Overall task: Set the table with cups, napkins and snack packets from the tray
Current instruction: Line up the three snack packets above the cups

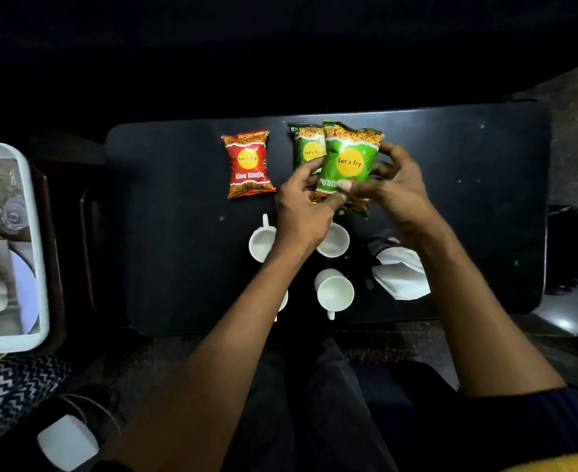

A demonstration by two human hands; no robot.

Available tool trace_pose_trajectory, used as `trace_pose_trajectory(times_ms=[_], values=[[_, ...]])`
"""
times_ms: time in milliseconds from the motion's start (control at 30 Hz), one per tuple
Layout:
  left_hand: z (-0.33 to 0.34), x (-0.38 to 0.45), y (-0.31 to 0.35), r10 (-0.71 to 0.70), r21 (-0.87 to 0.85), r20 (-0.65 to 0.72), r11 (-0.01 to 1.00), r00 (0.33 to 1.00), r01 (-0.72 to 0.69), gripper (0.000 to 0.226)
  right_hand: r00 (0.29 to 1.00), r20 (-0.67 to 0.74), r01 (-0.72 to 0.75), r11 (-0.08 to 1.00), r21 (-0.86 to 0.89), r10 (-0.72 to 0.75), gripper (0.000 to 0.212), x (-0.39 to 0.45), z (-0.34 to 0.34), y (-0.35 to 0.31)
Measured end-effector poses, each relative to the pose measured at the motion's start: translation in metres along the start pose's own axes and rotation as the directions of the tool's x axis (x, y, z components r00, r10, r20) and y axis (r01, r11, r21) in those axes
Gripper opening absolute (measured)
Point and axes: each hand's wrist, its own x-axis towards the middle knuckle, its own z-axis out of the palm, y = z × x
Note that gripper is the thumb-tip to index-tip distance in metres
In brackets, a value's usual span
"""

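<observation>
Green, the front snack packet [348, 161] sits pinched between the left hand [302, 206] and right hand [394, 189], fingers closed on its lower half, over the black table [178, 260]. A second green packet [307, 149] overlaps at its 9 o'clock; white cups [335, 291] and napkins [401, 277] lie toward 6 o'clock.

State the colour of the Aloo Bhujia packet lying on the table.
Red, with a yellow circle logo and white lettering; the Aloo Bhujia packet shows clearly in the head view.

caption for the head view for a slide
Both hands hold a green packet above a black table set with cups, napkins and more packets.
</observation>
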Motion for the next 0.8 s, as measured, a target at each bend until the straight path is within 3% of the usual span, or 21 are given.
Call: trace_pose_trajectory(times_ms=[133,233,300,367,467,600,800], values=[[-0.002,0.015,-0.002,-0.022,0.155,0.092,0.988,0.996,0.008,0.064,0.992,-0.124,-0.035,0.989,-0.144,0.017,0.075,0.029,-0.025,0.011],[-0.015,0.028,-0.010,0.067,0.316,-0.078,0.948,0.995,-0.039,0.056,0.980,-0.198,-0.084,0.939,-0.332,0.018,0.081,0.054,-0.043,0.021],[-0.030,0.038,-0.019,0.177,0.425,-0.241,0.903,0.954,-0.060,0.053,0.976,-0.216,-0.117,0.905,-0.409,0.028,0.079,0.070,-0.053,0.027],[-0.050,0.051,-0.030,0.245,0.522,-0.315,0.851,0.917,-0.048,0.058,0.974,-0.224,-0.126,0.886,-0.445,0.027,0.075,0.082,-0.055,0.028],[-0.075,0.067,-0.038,0.216,0.701,-0.220,0.713,0.951,0.000,0.075,0.980,-0.197,-0.113,0.856,-0.505,0.013,0.066,0.095,-0.052,0.024],[-0.095,0.086,-0.040,0.167,0.859,-0.025,0.508,0.986,-0.064,0.096,0.984,-0.177,-0.101,0.852,-0.514,0.010,0.064,0.102,-0.050,0.021],[-0.109,0.098,-0.040,0.145,0.855,0.021,0.510,0.989,-0.093,0.096,0.989,-0.147,-0.098,0.800,-0.592,0.013,0.060,0.105,-0.044,0.027]])
